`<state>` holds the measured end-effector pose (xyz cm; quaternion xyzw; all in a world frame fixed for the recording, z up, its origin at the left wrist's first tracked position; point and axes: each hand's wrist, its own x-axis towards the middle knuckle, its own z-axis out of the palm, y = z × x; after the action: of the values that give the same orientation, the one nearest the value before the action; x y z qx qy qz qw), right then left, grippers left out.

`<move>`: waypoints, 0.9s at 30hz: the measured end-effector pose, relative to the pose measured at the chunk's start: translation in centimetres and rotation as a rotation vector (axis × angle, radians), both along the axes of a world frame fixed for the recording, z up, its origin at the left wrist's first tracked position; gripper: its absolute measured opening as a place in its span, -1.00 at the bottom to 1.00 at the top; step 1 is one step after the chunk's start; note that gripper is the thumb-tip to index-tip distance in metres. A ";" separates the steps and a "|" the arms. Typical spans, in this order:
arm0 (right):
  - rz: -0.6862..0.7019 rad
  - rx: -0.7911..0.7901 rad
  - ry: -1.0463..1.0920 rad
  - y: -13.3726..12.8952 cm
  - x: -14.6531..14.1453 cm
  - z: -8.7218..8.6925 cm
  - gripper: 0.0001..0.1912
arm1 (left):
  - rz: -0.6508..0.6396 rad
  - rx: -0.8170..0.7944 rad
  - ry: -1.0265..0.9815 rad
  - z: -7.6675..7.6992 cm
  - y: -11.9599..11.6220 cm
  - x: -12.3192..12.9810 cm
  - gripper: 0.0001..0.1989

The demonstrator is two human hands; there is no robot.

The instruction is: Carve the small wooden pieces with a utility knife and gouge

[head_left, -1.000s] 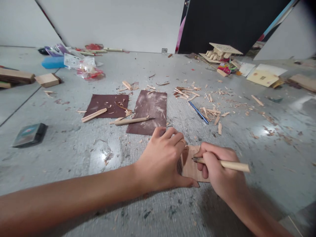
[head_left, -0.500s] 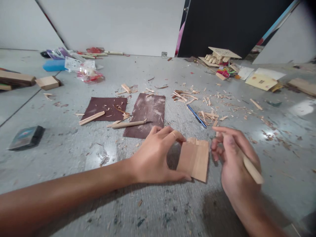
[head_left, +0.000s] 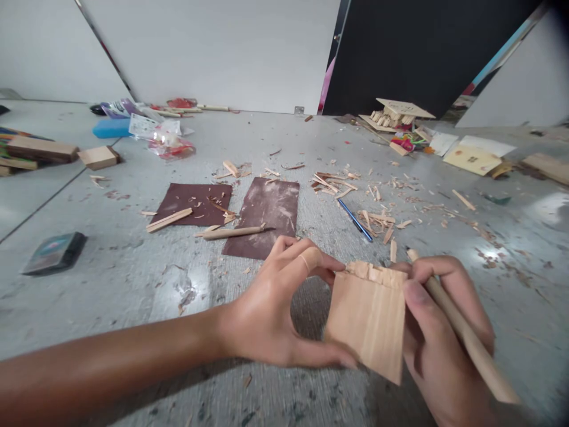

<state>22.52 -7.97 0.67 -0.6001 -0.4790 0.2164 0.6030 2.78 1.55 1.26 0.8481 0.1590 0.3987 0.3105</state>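
Note:
A small flat block of pale wood [head_left: 367, 314] is tilted up off the floor, its far edge rough and chipped. My left hand [head_left: 275, 302] grips its left side, thumb at the near edge and fingers at the far corner; a ring shows on one finger. My right hand [head_left: 448, 326] pinches the block's far right corner between thumb and finger. Across that same hand lies a wooden-handled carving tool [head_left: 466, 335], its small dark tip pointing away from me. Part of the right fingers is hidden behind the block.
Ahead lie two brown sandpaper sheets [head_left: 271, 207] [head_left: 191, 198], a second wooden-handled tool [head_left: 233, 231], a blue pen [head_left: 354, 219] and scattered wood shavings [head_left: 377, 219]. A dark box-like block [head_left: 54, 253] sits left. Plastic packets [head_left: 162, 139] and wood pieces [head_left: 98, 158] are farther back.
The wood block has been lifted and tilted toward me, coming nearer. My right hand has moved in, still with the carving tool, and now holds the block's right corner.

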 end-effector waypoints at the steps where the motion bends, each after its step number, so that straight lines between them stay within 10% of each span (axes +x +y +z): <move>1: -0.001 -0.008 0.001 0.1 0.0 0.1 -0.82 | -0.012 -0.013 0.001 0.0 0.1 0.0 -0.27; 9: -0.093 0.110 0.169 1.7 0.8 0.7 -0.91 | -0.094 0.038 0.351 -0.4 1.0 0.0 -0.34; 12: 0.088 -0.015 0.239 1.7 1.0 1.8 -0.57 | -0.161 0.066 0.457 -1.0 1.3 0.1 -0.33; 20: 0.727 -0.316 0.060 3.1 2.7 3.7 -0.75 | -0.246 0.073 0.454 -1.5 1.9 0.0 -0.33; 27: 0.947 -0.429 -0.020 5.3 2.5 2.4 -0.59 | -0.275 0.054 0.410 -1.8 2.4 0.0 -0.37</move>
<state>25.01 -2.64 3.09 -0.4298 -0.6485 0.5532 0.2978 2.79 3.93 -0.57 0.9329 0.0912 0.1762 0.3005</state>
